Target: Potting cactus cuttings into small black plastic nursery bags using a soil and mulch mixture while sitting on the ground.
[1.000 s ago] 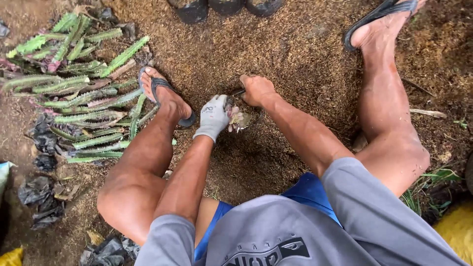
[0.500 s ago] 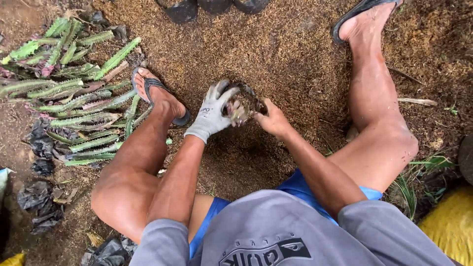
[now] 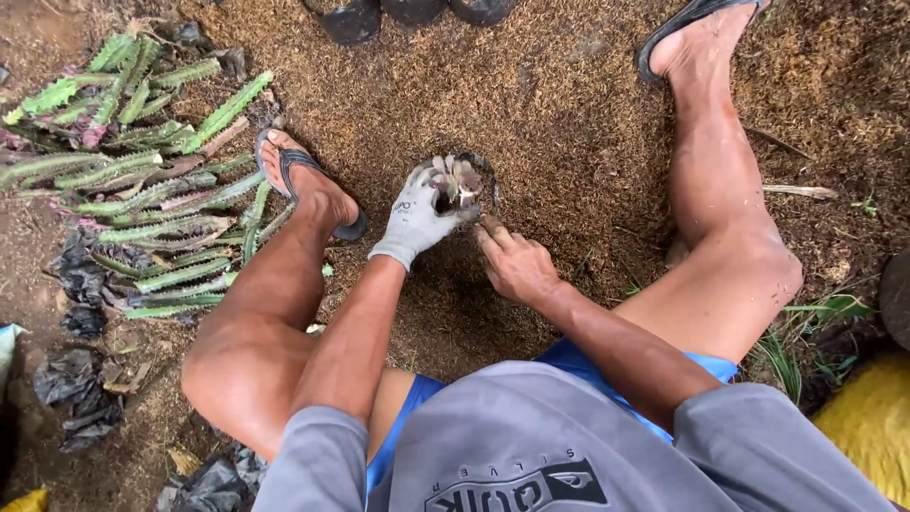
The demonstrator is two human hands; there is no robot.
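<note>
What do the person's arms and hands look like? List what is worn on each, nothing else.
Left hand: a light grey knit work glove, soiled at the fingertips, with a small dark printed mark on the back and a ribbed cuff at the wrist. Right hand: bare, no glove, with dirt on the fingers. Both forearms are bare; short grey shirt sleeves end above the elbows.

Open husk-strewn ground (image 3: 569,123) between the two legs: passable. Left side: sandalled foot (image 3: 308,185), then heaped green cactus cuttings (image 3: 142,190), blocking. Far edge: dark pots (image 3: 412,11). Right side: bent leg (image 3: 720,228); yellow sack (image 3: 872,427) beyond.
</note>
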